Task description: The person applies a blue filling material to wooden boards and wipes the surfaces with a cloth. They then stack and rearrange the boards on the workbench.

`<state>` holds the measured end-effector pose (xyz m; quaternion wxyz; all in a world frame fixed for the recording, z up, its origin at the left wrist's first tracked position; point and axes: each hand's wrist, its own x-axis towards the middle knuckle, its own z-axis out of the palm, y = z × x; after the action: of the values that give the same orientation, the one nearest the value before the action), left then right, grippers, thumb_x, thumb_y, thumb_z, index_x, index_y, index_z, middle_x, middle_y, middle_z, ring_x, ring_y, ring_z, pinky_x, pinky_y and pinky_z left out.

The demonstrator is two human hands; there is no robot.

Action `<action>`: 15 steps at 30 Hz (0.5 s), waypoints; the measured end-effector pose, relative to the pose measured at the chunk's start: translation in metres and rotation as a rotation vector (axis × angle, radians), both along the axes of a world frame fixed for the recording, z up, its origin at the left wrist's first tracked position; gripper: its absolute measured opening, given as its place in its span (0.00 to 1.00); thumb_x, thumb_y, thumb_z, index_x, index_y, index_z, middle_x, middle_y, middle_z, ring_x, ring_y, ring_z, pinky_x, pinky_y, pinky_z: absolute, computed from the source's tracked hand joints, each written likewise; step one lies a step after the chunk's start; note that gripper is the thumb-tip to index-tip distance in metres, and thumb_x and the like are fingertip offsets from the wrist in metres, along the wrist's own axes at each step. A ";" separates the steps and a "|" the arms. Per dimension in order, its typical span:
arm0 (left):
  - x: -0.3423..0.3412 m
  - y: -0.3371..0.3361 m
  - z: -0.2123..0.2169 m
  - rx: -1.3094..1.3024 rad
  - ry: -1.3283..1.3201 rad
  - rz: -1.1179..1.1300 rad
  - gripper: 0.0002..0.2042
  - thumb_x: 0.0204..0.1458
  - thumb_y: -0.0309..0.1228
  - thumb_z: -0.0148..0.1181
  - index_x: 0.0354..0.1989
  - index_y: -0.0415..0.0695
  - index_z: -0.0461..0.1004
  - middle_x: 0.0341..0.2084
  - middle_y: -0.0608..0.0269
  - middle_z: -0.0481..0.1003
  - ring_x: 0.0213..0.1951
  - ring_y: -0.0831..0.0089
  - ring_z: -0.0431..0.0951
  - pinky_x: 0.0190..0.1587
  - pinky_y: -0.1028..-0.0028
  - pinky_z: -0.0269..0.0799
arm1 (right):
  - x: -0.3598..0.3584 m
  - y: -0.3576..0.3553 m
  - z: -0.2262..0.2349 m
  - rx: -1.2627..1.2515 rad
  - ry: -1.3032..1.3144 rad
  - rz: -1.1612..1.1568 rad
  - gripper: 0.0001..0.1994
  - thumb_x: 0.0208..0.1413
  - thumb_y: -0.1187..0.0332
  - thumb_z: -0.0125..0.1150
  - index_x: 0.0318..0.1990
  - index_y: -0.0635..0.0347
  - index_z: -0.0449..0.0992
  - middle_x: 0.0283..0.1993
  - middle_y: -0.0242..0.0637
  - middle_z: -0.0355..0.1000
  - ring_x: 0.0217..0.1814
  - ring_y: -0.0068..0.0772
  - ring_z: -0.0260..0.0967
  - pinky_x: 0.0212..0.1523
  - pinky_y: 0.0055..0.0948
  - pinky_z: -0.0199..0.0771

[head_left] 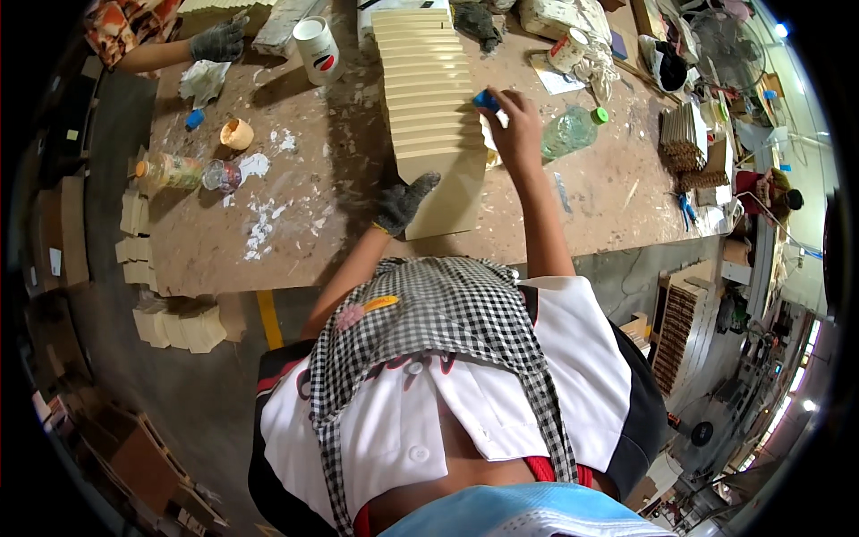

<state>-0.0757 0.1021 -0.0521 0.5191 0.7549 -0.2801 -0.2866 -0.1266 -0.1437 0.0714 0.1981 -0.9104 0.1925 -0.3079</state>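
A row of overlapping beige boards (429, 98) runs away from me along the table, each one stepped back from the last. At the near board's left edge is my left hand (404, 204) in a dark grey glove. Its thumb lies on the board's face, and the other fingers are curled at the edge, partly hidden. Bare and raised by the right side of the row, my right hand (516, 130) pinches a small blue piece (486, 100), perhaps a sponge or a cap. Just right of that hand lies a clear plastic bottle (571, 132) with a green cap.
A white cup (316, 51), an orange-toned small cup (236, 134), a blue cap (195, 119) and a lying bottle (170, 170) are on the left. A co-worker's gloved hand (219, 40) rests far left. Stacked strips (684, 136) stand right.
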 end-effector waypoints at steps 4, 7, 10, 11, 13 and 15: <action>0.001 -0.015 -0.004 0.020 -0.077 0.033 0.41 0.52 0.45 0.69 0.68 0.37 0.55 0.60 0.45 0.67 0.59 0.53 0.70 0.60 0.60 0.67 | 0.029 0.040 -0.003 -0.077 0.004 0.090 0.18 0.52 0.67 0.69 0.52 0.55 0.80 0.46 0.44 0.74 0.48 0.49 0.68 0.47 0.43 0.73; 0.001 -0.024 -0.004 -0.048 -0.155 0.121 0.41 0.52 0.45 0.69 0.68 0.37 0.54 0.61 0.45 0.66 0.60 0.53 0.69 0.60 0.60 0.67 | 0.062 0.086 -0.004 -0.083 0.063 0.226 0.21 0.51 0.70 0.67 0.54 0.57 0.77 0.47 0.46 0.72 0.51 0.50 0.67 0.50 0.42 0.72; 0.002 -0.025 0.003 -0.250 -0.198 0.165 0.41 0.52 0.45 0.68 0.69 0.37 0.54 0.62 0.45 0.64 0.61 0.52 0.68 0.61 0.60 0.65 | 0.081 0.108 0.003 -0.101 0.075 0.409 0.23 0.50 0.73 0.65 0.57 0.59 0.75 0.48 0.47 0.70 0.52 0.50 0.65 0.54 0.41 0.70; 0.002 -0.026 0.007 -0.253 -0.154 0.156 0.41 0.52 0.46 0.69 0.68 0.37 0.54 0.62 0.45 0.65 0.60 0.52 0.68 0.61 0.60 0.66 | 0.085 0.110 0.007 -0.084 0.037 0.397 0.24 0.50 0.73 0.65 0.57 0.59 0.74 0.48 0.48 0.70 0.52 0.50 0.65 0.54 0.41 0.71; 0.001 -0.022 0.011 -0.251 -0.066 0.160 0.42 0.51 0.46 0.69 0.68 0.37 0.56 0.60 0.45 0.66 0.59 0.51 0.69 0.60 0.60 0.66 | 0.083 0.107 0.018 -0.073 0.072 0.351 0.22 0.50 0.73 0.66 0.55 0.58 0.76 0.47 0.48 0.71 0.51 0.51 0.66 0.54 0.41 0.70; 0.000 -0.023 0.017 -0.253 0.025 0.148 0.42 0.50 0.47 0.70 0.67 0.36 0.57 0.59 0.44 0.67 0.58 0.51 0.69 0.60 0.60 0.66 | 0.073 0.078 0.014 -0.037 0.087 0.272 0.21 0.50 0.72 0.66 0.54 0.58 0.78 0.46 0.48 0.71 0.50 0.51 0.67 0.54 0.41 0.70</action>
<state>-0.0759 0.0794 -0.0349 0.6333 0.6983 -0.2513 -0.2193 -0.0540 -0.0659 0.0853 0.2125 -0.9442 0.0698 -0.2418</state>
